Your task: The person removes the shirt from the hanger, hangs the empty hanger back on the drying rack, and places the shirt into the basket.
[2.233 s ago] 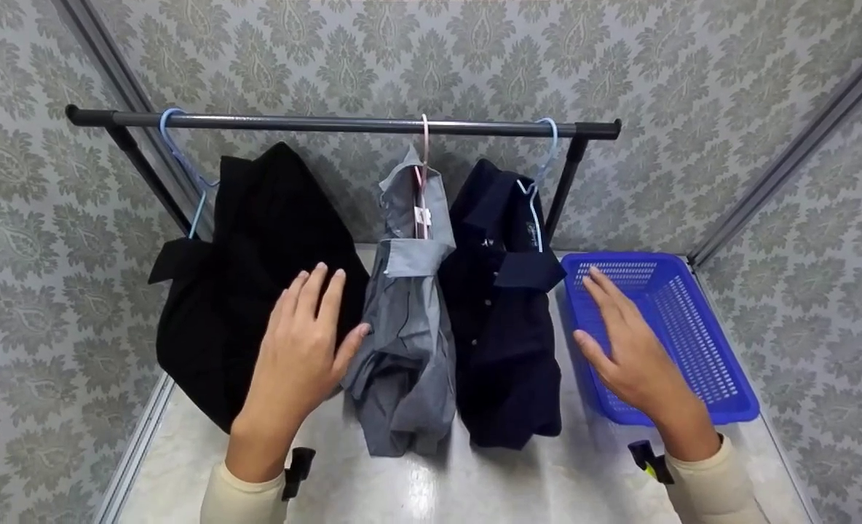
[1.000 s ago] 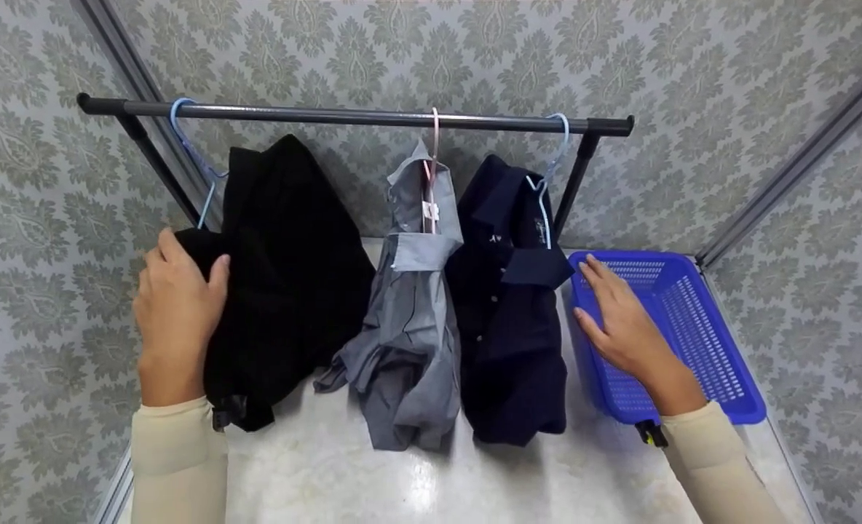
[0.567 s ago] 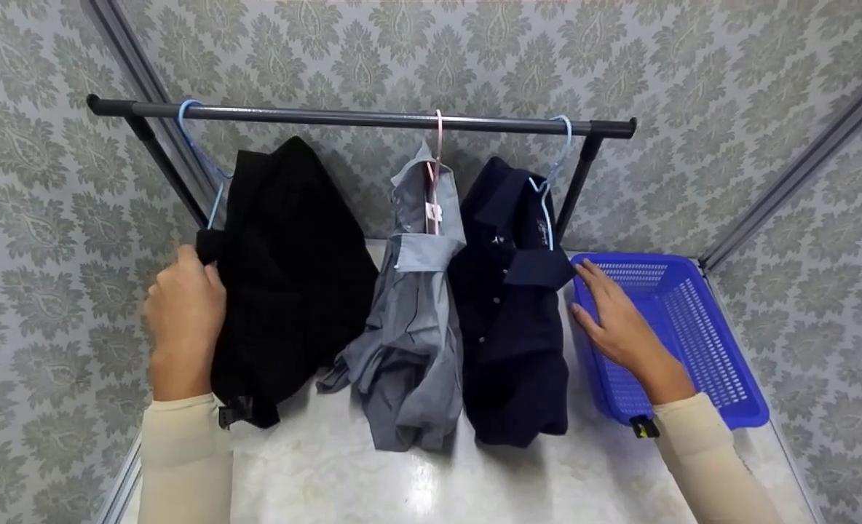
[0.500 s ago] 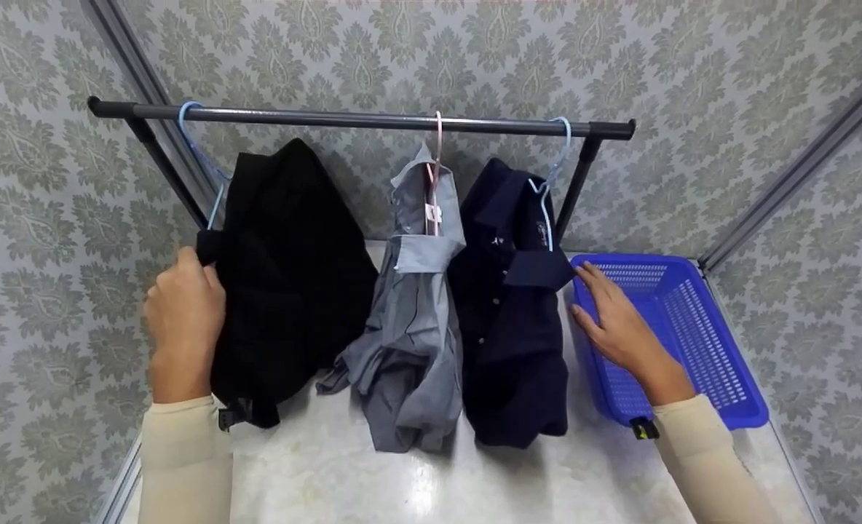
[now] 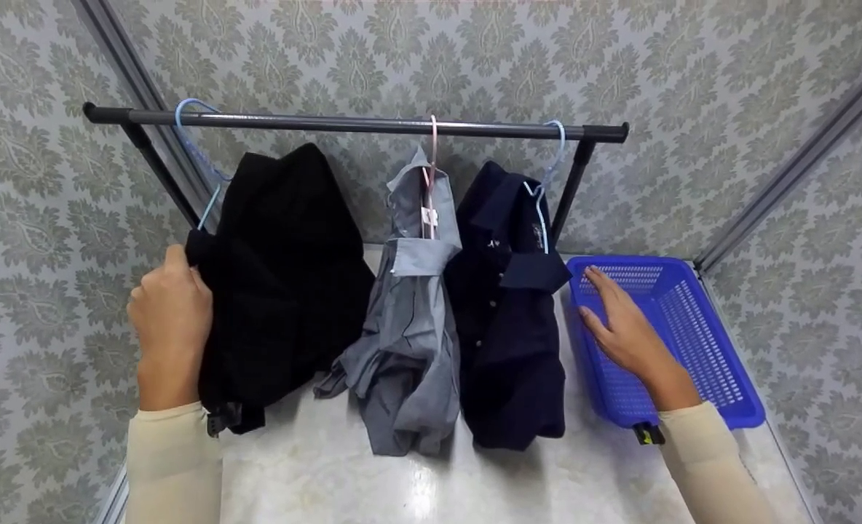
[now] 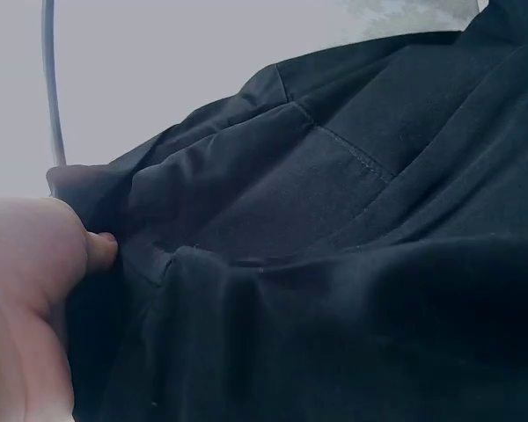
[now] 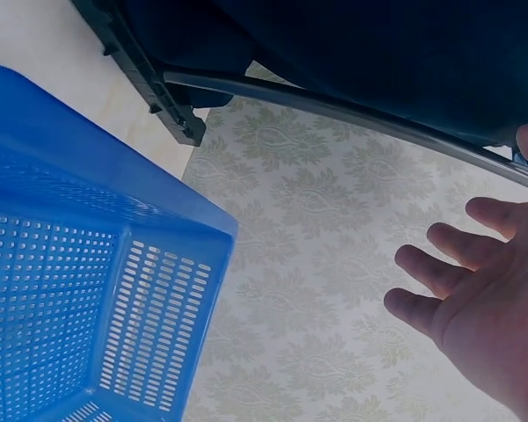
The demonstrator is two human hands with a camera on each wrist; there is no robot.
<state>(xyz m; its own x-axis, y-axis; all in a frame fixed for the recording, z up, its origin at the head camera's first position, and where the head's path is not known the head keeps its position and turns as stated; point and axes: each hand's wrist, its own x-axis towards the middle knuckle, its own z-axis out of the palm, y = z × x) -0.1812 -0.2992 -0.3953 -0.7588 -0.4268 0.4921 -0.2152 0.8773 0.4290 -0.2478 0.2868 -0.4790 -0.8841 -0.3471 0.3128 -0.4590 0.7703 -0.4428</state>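
Observation:
At the left of the rack hangs a black shirt [image 5: 285,276] on a light blue hanger [image 5: 202,156]. My left hand [image 5: 172,313] grips the shirt's left upper edge, just below the hanger's visible arm. In the left wrist view the thumb [image 6: 101,251] presses into the dark cloth; the other fingertips are hidden. My right hand [image 5: 627,335] hovers with loosely straight fingers and touches nothing; in the head view it overlaps the blue basket [image 7: 158,202], and the right wrist view shows it apart from the basket.
A dark metal rail [image 5: 314,124] spans the back. From it also hang a grey shirt [image 5: 416,320] on a pink hanger [image 5: 434,145] and a navy shirt [image 5: 507,349] on another light blue hanger [image 5: 558,149]. Patterned walls [image 5: 788,131] enclose a pale tabletop [image 5: 373,480].
My left hand went from in front of the black shirt to its left edge and took hold of it. The left hanger's hook has turned and rises slightly on the rail. My right hand stays about where it was.

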